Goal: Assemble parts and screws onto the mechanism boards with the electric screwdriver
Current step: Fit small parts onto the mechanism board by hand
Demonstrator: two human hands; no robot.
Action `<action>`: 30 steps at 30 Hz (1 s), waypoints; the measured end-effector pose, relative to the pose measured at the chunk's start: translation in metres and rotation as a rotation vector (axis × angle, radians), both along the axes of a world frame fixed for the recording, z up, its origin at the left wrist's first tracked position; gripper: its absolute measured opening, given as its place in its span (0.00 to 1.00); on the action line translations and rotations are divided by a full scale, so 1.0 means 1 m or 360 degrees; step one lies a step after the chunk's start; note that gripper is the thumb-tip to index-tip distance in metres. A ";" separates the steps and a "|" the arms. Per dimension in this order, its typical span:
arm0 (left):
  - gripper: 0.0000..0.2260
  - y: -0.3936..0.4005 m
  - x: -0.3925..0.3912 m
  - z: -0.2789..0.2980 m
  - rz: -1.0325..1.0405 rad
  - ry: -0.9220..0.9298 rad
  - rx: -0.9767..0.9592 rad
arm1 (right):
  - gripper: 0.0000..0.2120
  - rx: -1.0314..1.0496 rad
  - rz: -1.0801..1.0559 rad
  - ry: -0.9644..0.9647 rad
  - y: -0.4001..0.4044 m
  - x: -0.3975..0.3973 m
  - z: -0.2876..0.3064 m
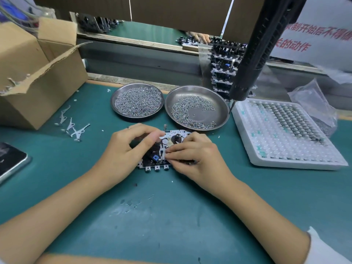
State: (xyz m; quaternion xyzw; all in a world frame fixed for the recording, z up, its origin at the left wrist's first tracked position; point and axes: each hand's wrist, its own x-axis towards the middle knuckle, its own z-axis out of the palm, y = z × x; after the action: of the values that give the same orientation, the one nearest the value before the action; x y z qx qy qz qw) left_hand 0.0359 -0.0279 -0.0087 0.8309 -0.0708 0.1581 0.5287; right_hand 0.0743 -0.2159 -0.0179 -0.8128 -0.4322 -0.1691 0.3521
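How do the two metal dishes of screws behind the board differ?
The left dish is filled nearly edge to edge with screws; the right dish holds a sparser, crescent-shaped scatter with bare metal showing at its centre. The left dish looks smaller than the right dish. The right dish sits beside the white tray; the left dish sits nearer the cardboard box. Both are round, shallow and metal.

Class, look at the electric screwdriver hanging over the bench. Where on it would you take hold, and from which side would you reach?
Grip the electric screwdriver around its ribbed black barrel, just above the collar, probably with the right hand. It hangs tilted above the white parts tray on the right, bit pointing down near the right screw dish. Coming from the near side, below, looks clearest; the stacked boards stand behind it.
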 end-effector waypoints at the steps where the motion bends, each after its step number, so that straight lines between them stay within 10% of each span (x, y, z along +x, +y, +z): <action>1: 0.07 -0.001 0.000 0.000 0.0009 0.0009 -0.0021 | 0.05 -0.0005 -0.0004 -0.0016 0.000 0.000 0.000; 17: 0.17 -0.007 -0.008 0.000 -0.0204 -0.0118 0.0643 | 0.08 -0.0077 0.0024 0.0091 -0.003 -0.002 0.002; 30: 0.16 -0.010 -0.004 -0.007 -0.0101 -0.0169 0.0605 | 0.08 0.0066 0.0024 0.0388 -0.004 -0.004 0.005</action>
State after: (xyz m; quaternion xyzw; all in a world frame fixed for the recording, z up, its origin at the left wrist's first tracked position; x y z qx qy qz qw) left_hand 0.0316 -0.0375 -0.0162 0.9037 -0.1535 0.1688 0.3625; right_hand 0.0700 -0.2202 -0.0126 -0.8166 -0.3886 -0.0754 0.4201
